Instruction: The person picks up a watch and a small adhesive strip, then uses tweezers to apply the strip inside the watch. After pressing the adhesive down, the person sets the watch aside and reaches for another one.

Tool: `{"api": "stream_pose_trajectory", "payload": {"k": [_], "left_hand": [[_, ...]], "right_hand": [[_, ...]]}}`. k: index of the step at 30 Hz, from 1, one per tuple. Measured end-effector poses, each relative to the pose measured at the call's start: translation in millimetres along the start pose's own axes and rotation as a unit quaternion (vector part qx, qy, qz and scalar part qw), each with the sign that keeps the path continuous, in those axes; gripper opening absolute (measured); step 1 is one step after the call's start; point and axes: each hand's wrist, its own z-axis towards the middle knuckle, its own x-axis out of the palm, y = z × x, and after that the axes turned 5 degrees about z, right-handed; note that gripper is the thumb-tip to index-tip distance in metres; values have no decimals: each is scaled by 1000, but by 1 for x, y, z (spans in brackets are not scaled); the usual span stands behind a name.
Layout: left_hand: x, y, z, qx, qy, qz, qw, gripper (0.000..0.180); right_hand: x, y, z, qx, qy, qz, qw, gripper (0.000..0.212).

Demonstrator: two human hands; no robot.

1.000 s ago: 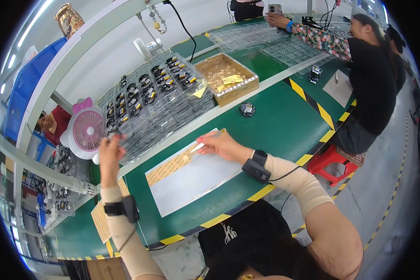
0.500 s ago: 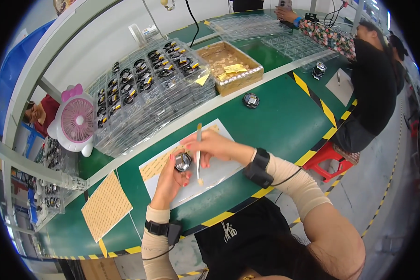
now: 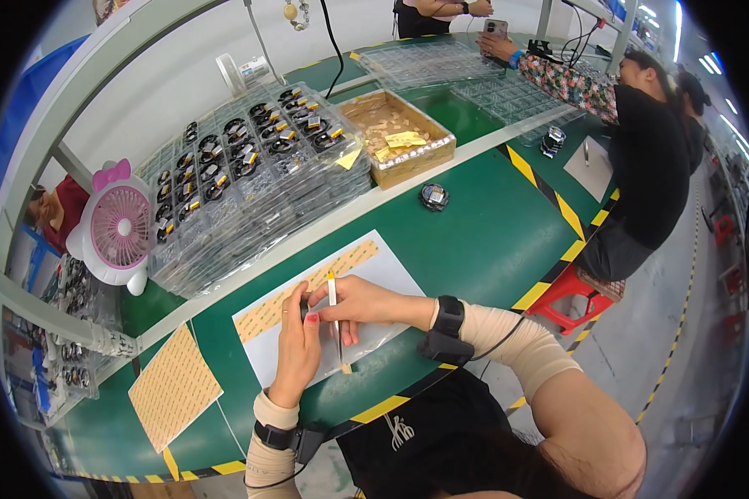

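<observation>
My left hand (image 3: 295,349) is closed around a small round black part (image 3: 305,306), mostly hidden behind the fingers and thumb. Close against it, my right hand (image 3: 366,299) grips metal tweezers (image 3: 334,301) with their points downward. A small tan sticker piece (image 3: 346,368) sits at the tweezer tips, away from the round part. Both hands are above a white backing sheet (image 3: 262,359) that has a band of tan adhesive stickers (image 3: 275,312) along its far side.
Left lies another sticker sheet (image 3: 175,389). Stacked clear trays (image 3: 258,218) of round parts stand behind, beside a pink-and-white fan (image 3: 123,224) and a carton (image 3: 408,162) of tan pieces. A single round part (image 3: 434,197) rests on the green table (image 3: 474,241). Co-workers sit and stand beyond.
My left hand has turned, so the round part's shiny face no longer shows. My right hand has drawn in against the left, still gripping the tweezers. Another person now shows at the back.
</observation>
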Motion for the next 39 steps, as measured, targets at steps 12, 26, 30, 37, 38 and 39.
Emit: {"api": "stream_pose_trajectory", "payload": {"k": [12, 26, 30, 37, 38, 39], "left_hand": [[-6, -5, 1, 31, 64, -48, 996, 27], [-13, -12, 0, -44, 132, -68, 988, 34], [-10, -7, -6, -75, 107, -95, 987, 33], [-14, -9, -6, -168, 118, -185, 961, 25], [-17, -7, -8, -228, 115, -244, 936, 24], [-16, -4, -7, -286, 116, -302, 902, 23]], "right_hand": [[-8, -4, -2, 68, 59, 126, 988, 23], [-14, -3, -2, 81, 60, 130, 986, 24], [-7, -3, -5, 87, 61, 126, 986, 24], [-6, -10, -5, 89, 62, 114, 988, 21], [-1, -11, 0, 102, 73, 103, 987, 21], [-4, -12, 1, 101, 62, 80, 990, 20]]}}
